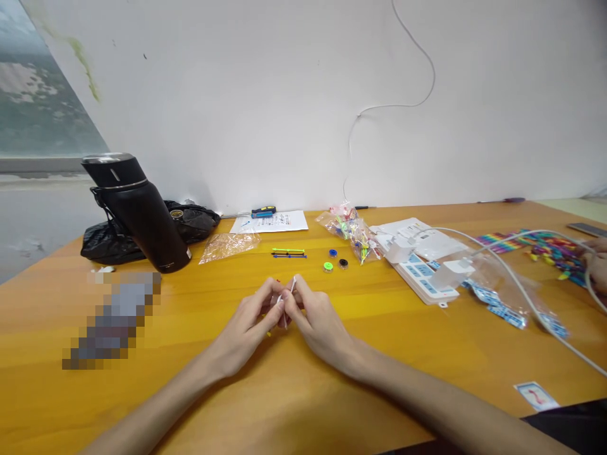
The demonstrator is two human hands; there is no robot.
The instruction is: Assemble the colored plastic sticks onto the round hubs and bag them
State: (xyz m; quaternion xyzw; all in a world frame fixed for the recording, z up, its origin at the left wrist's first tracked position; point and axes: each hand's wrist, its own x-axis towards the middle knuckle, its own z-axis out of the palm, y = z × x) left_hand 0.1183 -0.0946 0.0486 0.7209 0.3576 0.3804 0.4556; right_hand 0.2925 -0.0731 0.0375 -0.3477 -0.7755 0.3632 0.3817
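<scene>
A slender white piece (293,283) is resting between the left hand (250,320) and right hand (322,319), whose fingers are pinching it over the wood-grained worktop (232,411). It is looking light, smooth and probably stiff, likely suiting a fingertip hold along its shaft. Beyond, thin coloured rods (288,255) are lying near round discs (328,267); a crinkled clear bag (230,246) is glinting beside a cylindrical black bottle (145,218).

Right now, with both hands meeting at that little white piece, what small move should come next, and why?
Perhaps tilt the small white piece slightly for a clearer look: the left hand and right hand meet around it, and their fingers hide much of it.
</scene>
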